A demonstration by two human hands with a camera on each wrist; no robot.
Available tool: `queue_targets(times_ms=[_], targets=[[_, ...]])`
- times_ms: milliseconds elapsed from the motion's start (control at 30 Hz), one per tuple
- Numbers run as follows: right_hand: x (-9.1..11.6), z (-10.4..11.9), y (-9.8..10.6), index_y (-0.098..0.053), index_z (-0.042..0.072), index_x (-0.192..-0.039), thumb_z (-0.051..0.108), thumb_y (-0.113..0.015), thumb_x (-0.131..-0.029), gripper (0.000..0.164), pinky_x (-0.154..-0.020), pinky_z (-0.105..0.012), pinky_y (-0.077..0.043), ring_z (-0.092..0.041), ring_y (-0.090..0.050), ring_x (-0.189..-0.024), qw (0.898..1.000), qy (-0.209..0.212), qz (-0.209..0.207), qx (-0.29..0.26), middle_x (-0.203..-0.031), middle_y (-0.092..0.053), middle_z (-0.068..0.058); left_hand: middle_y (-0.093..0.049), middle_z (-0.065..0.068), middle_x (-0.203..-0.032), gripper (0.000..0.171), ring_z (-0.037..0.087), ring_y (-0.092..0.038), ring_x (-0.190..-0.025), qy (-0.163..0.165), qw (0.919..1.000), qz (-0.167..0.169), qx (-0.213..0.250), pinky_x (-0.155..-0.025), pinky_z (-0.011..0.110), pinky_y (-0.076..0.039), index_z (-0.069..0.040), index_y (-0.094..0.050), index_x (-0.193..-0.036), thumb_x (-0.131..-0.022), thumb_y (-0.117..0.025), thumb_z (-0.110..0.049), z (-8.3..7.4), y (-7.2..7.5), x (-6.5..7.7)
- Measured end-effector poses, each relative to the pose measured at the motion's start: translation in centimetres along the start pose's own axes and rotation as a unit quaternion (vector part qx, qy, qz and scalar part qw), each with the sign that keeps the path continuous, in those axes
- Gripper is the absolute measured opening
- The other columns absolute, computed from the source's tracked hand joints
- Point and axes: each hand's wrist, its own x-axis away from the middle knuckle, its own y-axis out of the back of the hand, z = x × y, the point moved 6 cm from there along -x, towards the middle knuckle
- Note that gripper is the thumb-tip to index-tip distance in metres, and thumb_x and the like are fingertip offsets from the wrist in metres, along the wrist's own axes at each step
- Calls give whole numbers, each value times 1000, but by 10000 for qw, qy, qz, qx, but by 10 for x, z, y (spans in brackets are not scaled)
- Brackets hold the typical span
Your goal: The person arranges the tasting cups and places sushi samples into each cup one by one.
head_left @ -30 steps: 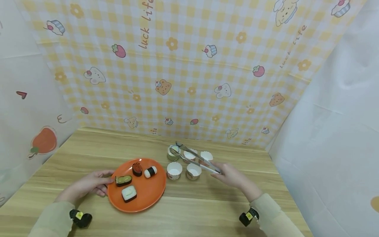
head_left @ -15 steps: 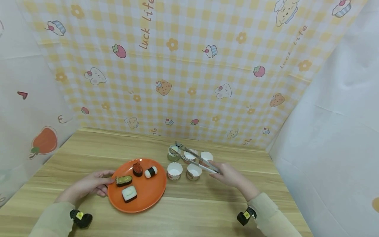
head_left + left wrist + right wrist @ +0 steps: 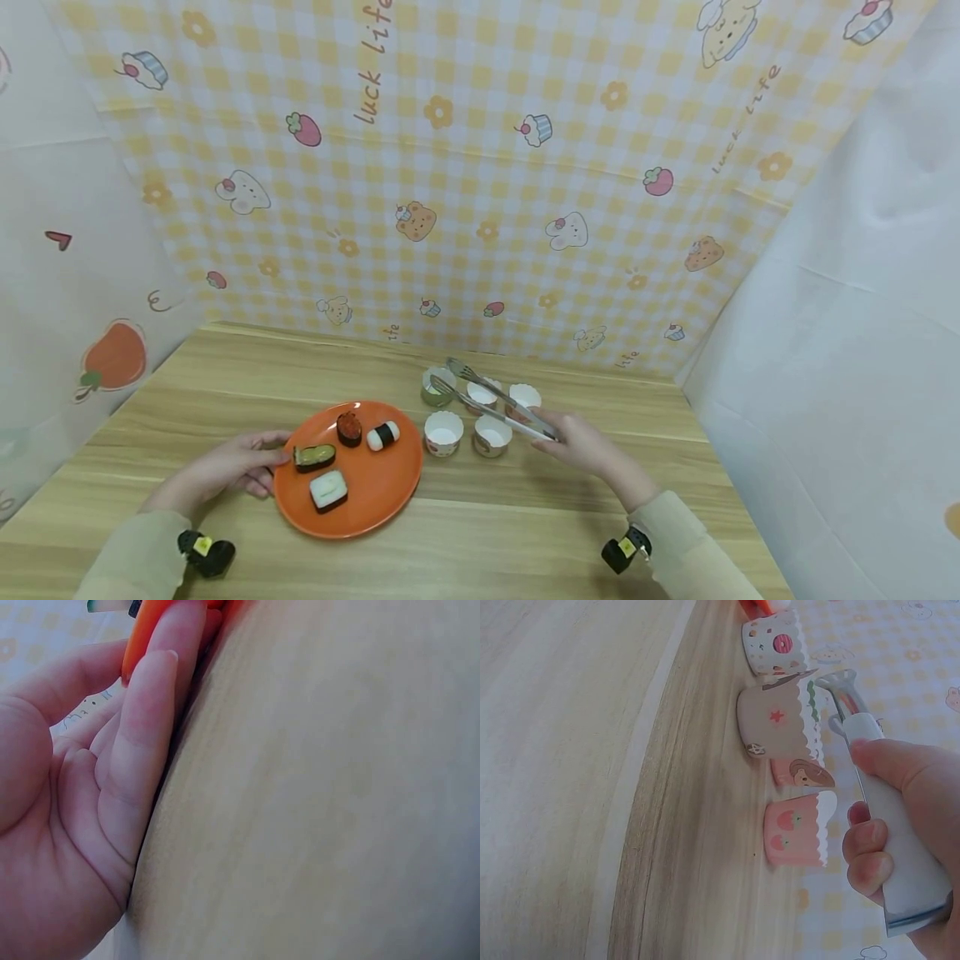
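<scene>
In the head view my left hand (image 3: 243, 462) grips the left rim of an orange plate (image 3: 382, 492), thumb on top and fingers below. The plate bears a square white sushi piece (image 3: 328, 490), a long green-topped piece (image 3: 314, 457), a roe-topped piece (image 3: 348, 428) and a white piece with a black band (image 3: 382, 436). My right hand (image 3: 573, 442) holds metal tongs (image 3: 900, 847) by their white handle. Their spread tips reach over a greenish paper cup (image 3: 438, 393) at the back left of the cup group; something pale shows inside it.
Other paper baking cups stand close together: a front left cup (image 3: 443, 435), a front right cup (image 3: 491, 438), a back middle cup (image 3: 482, 397) under the tongs and a back right cup (image 3: 523, 398). A checked cloth (image 3: 480, 167) hangs behind the wooden table (image 3: 480, 542).
The tongs' tips have spread slightly, the far tip shifting right. The greenish cup has shifted slightly left. My left hand and the plate have stayed in place.
</scene>
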Motion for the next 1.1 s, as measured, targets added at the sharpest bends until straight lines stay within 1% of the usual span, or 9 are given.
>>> queue_targets(times_ms=[167, 333, 467, 667, 800, 933, 1100], targets=[[1, -1, -1, -50, -2, -136, 13, -67, -91, 51, -44, -23, -42, -4, -42, -50, 10000, 69, -8, 13, -70, -55, 4, -67, 13, -80, 67, 14, -63, -63, 32, 10000, -14, 0, -61, 31, -57, 14, -17, -143, -97, -56, -16, 1, 0, 1], [2, 0, -1, -50, -1, -136, 14, -68, -90, 52, -44, -22, -42, -3, -41, -49, 9999, 116, -50, 40, -70, -54, 4, -67, 13, -80, 67, 14, -64, -64, 36, 10000, -15, 11, -61, 31, -57, 14, -17, -142, -97, -56, -16, 1, -1, 1], [3, 2, 0, -51, 1, -136, 15, -69, -89, 52, -44, -22, -41, -3, -41, -49, 9999, 96, -68, 87, -68, -53, 4, -67, 14, -81, 66, 15, -64, -64, -8, 10000, 1, -9, -61, 31, -57, 14, -17, -142, -98, -55, -16, 1, -1, 1], [6, 5, 0, -52, 4, -136, 16, -70, -89, 52, -46, -23, -43, -3, -43, -53, 9996, 100, -106, 222, -69, -51, 7, -67, 17, -83, 66, 17, -65, -66, -101, 9999, 64, -74, -61, 31, -57, 15, -15, -142, -98, -54, -15, 0, -1, 0], [7, 9, 0, -51, 6, -138, 17, -70, -89, 53, -45, -23, -44, -4, -44, -53, 9998, 132, -85, 88, -72, -53, 6, -67, 16, -83, 66, 17, -65, -66, -71, 9999, 50, -82, -61, 32, -57, 14, -15, -143, -98, -54, -15, -1, -1, 1], [8, 11, -1, -50, 8, -139, 24, -68, -91, 54, -45, -23, -43, -3, -44, -52, 10000, 68, -9, -44, -74, -53, 7, -67, 16, -82, 66, 17, -65, -65, -94, 9999, 81, -61, -61, 31, -57, 14, -14, -143, -99, -53, -14, -2, -2, 1], [8, 14, -1, -50, 6, -138, 25, -68, -91, 55, -45, -22, -43, -3, -44, -53, 9999, 116, 18, -81, -74, -52, 9, -66, 15, -81, 66, 17, -65, -65, -98, 9999, 40, -99, -60, 32, -57, 14, -15, -143, -98, -53, -15, -3, -3, 1]])
